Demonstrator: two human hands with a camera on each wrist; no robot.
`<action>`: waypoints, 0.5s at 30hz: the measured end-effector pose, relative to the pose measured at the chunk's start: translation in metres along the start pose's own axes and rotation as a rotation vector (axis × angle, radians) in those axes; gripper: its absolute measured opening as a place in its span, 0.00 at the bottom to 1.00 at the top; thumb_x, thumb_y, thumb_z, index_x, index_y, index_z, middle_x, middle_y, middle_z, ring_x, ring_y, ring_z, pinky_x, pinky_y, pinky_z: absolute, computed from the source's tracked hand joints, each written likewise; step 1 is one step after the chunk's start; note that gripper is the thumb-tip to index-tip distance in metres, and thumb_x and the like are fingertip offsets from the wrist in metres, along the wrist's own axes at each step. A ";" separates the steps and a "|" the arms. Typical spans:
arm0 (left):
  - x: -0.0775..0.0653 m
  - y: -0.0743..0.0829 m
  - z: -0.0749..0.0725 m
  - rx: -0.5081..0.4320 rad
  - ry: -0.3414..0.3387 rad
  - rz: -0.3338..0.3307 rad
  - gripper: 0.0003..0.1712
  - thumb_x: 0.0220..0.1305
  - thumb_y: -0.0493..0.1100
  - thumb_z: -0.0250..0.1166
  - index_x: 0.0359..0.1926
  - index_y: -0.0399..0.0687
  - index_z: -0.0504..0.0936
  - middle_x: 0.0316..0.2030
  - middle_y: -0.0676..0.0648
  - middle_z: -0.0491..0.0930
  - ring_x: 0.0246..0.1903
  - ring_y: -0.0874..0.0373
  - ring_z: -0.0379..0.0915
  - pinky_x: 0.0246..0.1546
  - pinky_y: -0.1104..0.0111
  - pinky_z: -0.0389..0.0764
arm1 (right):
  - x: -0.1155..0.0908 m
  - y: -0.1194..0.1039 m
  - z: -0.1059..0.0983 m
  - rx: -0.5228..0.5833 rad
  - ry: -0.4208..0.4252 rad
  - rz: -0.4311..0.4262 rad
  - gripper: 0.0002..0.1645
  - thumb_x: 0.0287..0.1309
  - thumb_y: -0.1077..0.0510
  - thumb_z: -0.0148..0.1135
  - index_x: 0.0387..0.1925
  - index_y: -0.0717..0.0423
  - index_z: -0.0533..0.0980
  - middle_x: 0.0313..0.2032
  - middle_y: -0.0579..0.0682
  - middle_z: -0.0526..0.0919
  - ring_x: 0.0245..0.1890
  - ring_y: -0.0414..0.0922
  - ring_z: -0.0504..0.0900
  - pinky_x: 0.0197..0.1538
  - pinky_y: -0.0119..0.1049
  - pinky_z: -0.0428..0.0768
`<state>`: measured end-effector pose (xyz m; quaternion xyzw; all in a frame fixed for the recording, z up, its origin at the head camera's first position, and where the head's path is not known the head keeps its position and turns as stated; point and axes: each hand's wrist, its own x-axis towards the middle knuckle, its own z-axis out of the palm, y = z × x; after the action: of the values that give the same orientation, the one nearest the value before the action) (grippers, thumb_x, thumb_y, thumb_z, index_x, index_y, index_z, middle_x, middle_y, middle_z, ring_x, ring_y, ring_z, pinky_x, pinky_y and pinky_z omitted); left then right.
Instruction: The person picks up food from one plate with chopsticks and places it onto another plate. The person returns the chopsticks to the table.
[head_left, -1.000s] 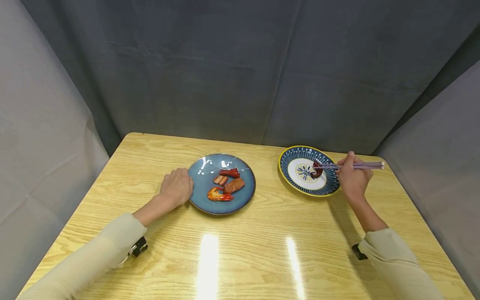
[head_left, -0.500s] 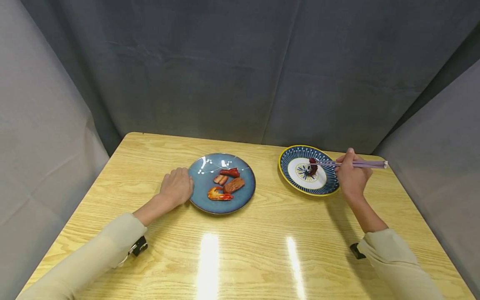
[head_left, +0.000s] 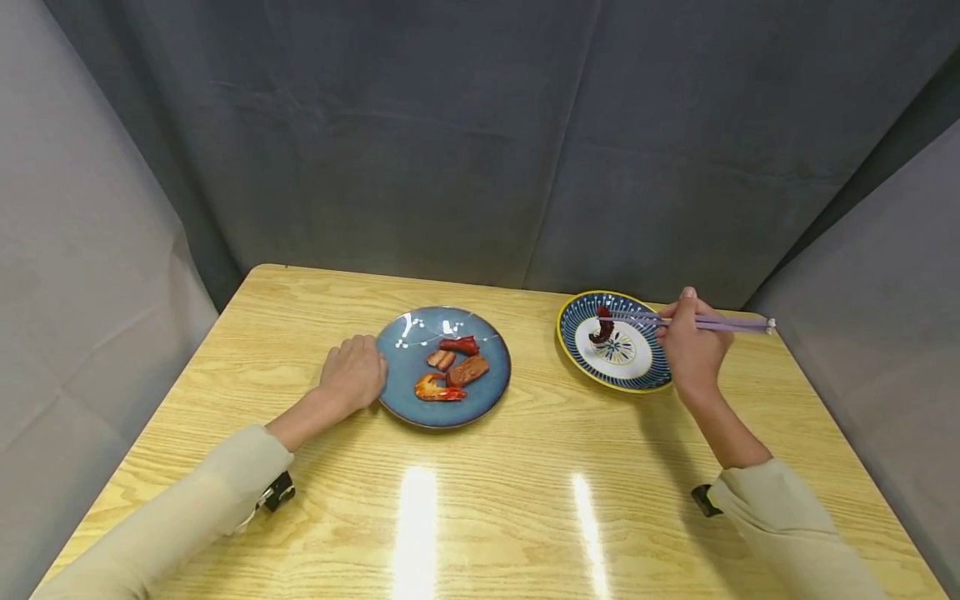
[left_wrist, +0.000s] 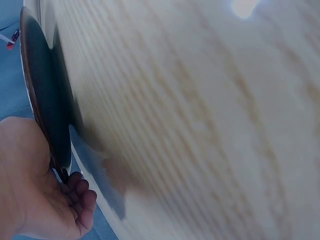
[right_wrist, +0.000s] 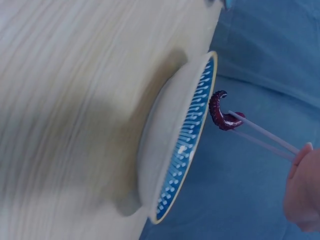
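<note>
My right hand (head_left: 696, 350) holds a pair of lilac chopsticks (head_left: 731, 323), their tips pinching a dark red, curled octopus tentacle (head_left: 603, 327). In the right wrist view the tentacle (right_wrist: 218, 114), with its suckers showing, hangs clear of the yellow-rimmed patterned plate (right_wrist: 167, 130). My left hand (head_left: 354, 372) grips the left rim of a blue plate (head_left: 401, 392); in the left wrist view its fingers (left_wrist: 82, 200) curl under that rim, the thumb hidden. On the blue plate lie a shrimp (head_left: 438, 388), a brown meat slice (head_left: 467, 370), a striped pork piece (head_left: 441, 359) and a red piece (head_left: 459, 345).
Both plates stand on a light wooden table (head_left: 510, 467), the patterned plate (head_left: 654, 377) to the right of the blue one. A dark curtain (head_left: 390, 167) rises behind the table's far edge, and pale cloth (head_left: 90, 275) hangs at the sides.
My right hand has moved left and slightly away from me, carrying the tentacle in the chopsticks from the right part of the patterned plate to above its left part. The left hand has stayed still.
</note>
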<state>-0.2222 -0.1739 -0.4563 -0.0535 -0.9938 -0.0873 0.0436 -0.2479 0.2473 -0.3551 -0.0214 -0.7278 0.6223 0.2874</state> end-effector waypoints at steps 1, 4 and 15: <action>0.000 0.000 0.000 -0.002 0.000 0.000 0.16 0.67 0.45 0.44 0.31 0.36 0.66 0.26 0.43 0.64 0.29 0.48 0.63 0.28 0.58 0.64 | -0.001 -0.004 0.002 0.008 0.000 0.004 0.28 0.65 0.51 0.50 0.26 0.76 0.74 0.23 0.61 0.78 0.13 0.41 0.75 0.19 0.27 0.74; 0.000 0.000 0.001 -0.004 0.002 0.000 0.15 0.67 0.45 0.43 0.31 0.36 0.66 0.26 0.43 0.64 0.29 0.48 0.63 0.28 0.59 0.64 | -0.006 -0.014 0.008 0.054 -0.004 0.031 0.29 0.64 0.51 0.51 0.25 0.78 0.73 0.21 0.60 0.78 0.11 0.42 0.74 0.17 0.27 0.73; -0.002 0.001 -0.001 0.006 0.003 0.007 0.16 0.67 0.45 0.44 0.32 0.35 0.67 0.26 0.42 0.64 0.30 0.47 0.64 0.29 0.58 0.65 | -0.023 -0.036 0.026 0.089 -0.086 -0.008 0.28 0.65 0.52 0.50 0.22 0.77 0.72 0.18 0.64 0.75 0.11 0.41 0.74 0.16 0.28 0.73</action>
<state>-0.2202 -0.1735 -0.4550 -0.0565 -0.9938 -0.0843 0.0457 -0.2288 0.2069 -0.3328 0.0209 -0.7111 0.6532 0.2592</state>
